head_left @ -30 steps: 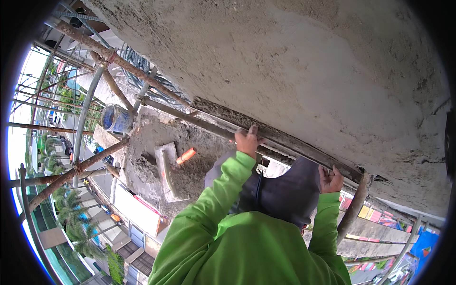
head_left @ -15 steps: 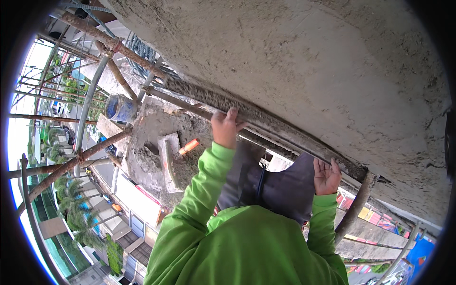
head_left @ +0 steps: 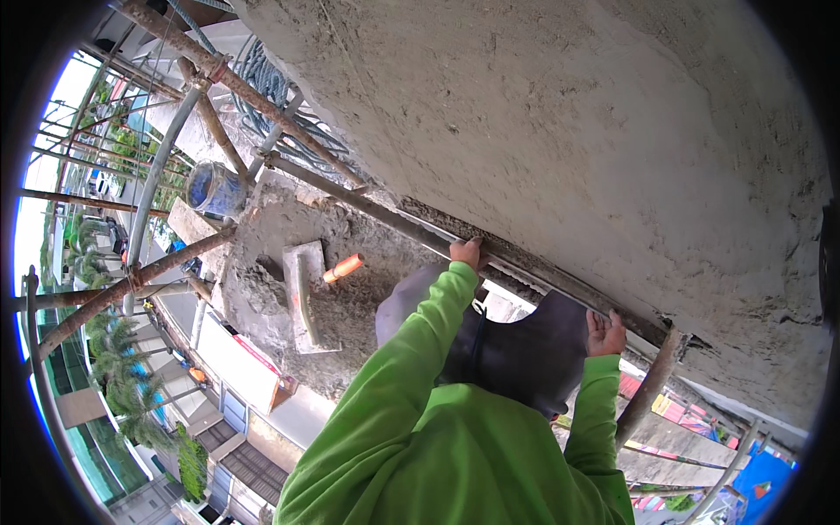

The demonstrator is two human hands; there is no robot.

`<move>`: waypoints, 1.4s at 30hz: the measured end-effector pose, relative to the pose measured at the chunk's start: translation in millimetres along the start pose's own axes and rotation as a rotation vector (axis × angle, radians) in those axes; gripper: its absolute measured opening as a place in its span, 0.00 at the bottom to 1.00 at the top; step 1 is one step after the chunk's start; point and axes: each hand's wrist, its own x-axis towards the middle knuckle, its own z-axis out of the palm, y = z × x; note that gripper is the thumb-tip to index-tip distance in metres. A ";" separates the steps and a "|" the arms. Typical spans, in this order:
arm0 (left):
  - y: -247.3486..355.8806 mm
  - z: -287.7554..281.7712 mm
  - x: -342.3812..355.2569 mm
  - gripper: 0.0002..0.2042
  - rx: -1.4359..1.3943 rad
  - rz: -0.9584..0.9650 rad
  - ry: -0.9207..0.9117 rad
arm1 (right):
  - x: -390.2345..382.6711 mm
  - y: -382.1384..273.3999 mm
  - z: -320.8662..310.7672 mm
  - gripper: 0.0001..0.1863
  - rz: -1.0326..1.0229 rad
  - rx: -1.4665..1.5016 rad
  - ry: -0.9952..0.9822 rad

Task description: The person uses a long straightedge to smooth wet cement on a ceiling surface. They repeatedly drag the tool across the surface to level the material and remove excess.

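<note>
My left hand (head_left: 466, 252) grips a long, narrow, mortar-coated straightedge (head_left: 534, 273) lying along the lower edge of a rough grey plastered surface (head_left: 569, 131). Farther right, my right hand (head_left: 605, 334) has its fingers curled on the same bar, near a rusty pipe (head_left: 646, 389). Left of my arms, a metal float (head_left: 300, 297) lies on a mortar-covered board (head_left: 245, 293), beside an orange handle (head_left: 344, 267) whose tool I cannot make out. A dark grey cloth-like item (head_left: 516, 350) is between my green sleeves, below the bar.
Rusty scaffold tubes (head_left: 179, 254) cross the left side, with coiled rope (head_left: 262, 79) tied among them and a mortar-smeared bucket (head_left: 214, 190) beside the board. Far below are a street, palm trees (head_left: 122, 367), roofs and a blue sheet (head_left: 759, 477) at the lower right.
The straightedge and my left hand shifted up-left along the plaster, then back down-right over the last half second. My right hand stays near the same end, moving slightly.
</note>
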 end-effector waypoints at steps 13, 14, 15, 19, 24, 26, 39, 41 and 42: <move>108.3 -4.6 -62.5 0.12 -0.183 0.364 -0.124 | -55.2 5.8 55.1 0.12 -0.001 0.062 -0.172; 112.6 -1.1 -79.5 0.11 0.036 0.412 -0.048 | -53.5 4.5 52.1 0.12 0.017 0.062 -0.192; 107.2 -0.9 -78.8 0.11 0.006 0.421 -0.057 | -51.6 3.2 48.4 0.12 0.034 0.063 -0.211; 77.9 -11.4 -63.8 0.14 -0.027 0.327 -0.013 | -37.6 -0.2 30.3 0.13 0.089 0.015 -0.251; 34.9 -40.8 -33.2 0.14 -0.023 0.158 0.074 | -31.1 -13.1 9.9 0.17 0.193 -0.078 -0.203; 24.8 -48.2 -19.6 0.13 -0.039 0.132 0.076 | -24.6 -25.1 -1.1 0.18 0.131 -0.115 -0.160; -5.7 -53.4 54.9 0.11 -0.016 0.150 0.130 | 7.5 -29.5 -25.6 0.14 0.080 -0.202 -0.203; -17.4 -56.3 61.8 0.12 0.073 0.104 0.173 | 7.0 -23.4 -27.3 0.15 0.089 -0.259 -0.234; -28.3 -60.9 71.6 0.12 0.136 0.098 0.190 | 16.6 -17.8 -30.8 0.15 0.085 -0.233 -0.234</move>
